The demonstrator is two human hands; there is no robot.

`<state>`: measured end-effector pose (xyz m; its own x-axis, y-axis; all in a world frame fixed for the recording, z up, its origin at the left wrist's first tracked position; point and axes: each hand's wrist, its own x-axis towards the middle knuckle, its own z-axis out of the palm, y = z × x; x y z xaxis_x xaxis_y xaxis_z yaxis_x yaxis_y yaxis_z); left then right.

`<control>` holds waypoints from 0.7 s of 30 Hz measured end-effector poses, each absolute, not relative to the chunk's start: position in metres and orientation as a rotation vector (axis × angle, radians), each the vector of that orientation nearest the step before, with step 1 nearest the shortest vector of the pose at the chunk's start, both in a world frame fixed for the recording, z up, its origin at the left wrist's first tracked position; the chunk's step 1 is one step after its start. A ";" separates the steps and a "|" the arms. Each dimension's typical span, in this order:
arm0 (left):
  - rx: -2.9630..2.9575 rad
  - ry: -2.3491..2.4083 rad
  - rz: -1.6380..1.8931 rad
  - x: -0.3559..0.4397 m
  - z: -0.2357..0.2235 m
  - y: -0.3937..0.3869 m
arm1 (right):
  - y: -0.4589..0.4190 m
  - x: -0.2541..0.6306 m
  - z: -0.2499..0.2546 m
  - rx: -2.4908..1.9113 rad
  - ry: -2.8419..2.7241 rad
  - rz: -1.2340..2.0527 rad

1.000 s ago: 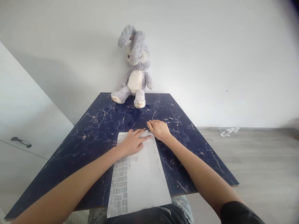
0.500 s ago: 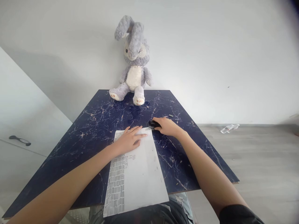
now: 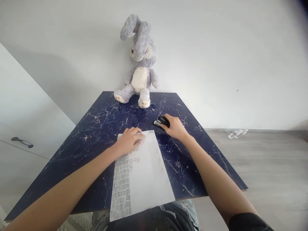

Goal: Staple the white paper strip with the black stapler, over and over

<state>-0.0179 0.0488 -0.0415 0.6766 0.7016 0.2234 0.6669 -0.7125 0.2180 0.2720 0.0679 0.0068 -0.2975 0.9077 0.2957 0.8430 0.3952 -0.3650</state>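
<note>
White sheets of paper (image 3: 149, 173) with a grey brick-like printed band down the left side lie on the table, their near edge overhanging the front. My left hand (image 3: 130, 139) rests palm down across the top left of the paper, fingers apart and slightly bent. Just beyond the paper's top right corner, my right hand (image 3: 175, 126) is wrapped round a black stapler (image 3: 162, 121). Its metal jaw end points left, and the stapler stands apart from the paper.
A grey plush rabbit (image 3: 141, 77) sits at the back of the dark blue marbled table (image 3: 96, 141), against the wall. Left is a white cabinet with a dark handle (image 3: 22, 142). A clear plastic item (image 3: 237, 133) lies on the floor at right.
The stapler in my right hand has come off the paper's top right corner, moving away and slightly right. My left hand has slid a little left, its fingers drawn in.
</note>
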 end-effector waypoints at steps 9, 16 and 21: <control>2.616 1.064 0.517 -0.035 -0.049 0.071 | 0.024 0.201 -0.004 -0.818 -2.536 0.646; 2.575 1.061 0.560 -0.049 -0.035 0.070 | 0.022 0.191 -0.017 -0.816 -2.615 0.637; 2.450 1.174 0.439 -0.082 0.006 0.063 | 0.026 0.198 -0.012 -0.805 -2.652 0.625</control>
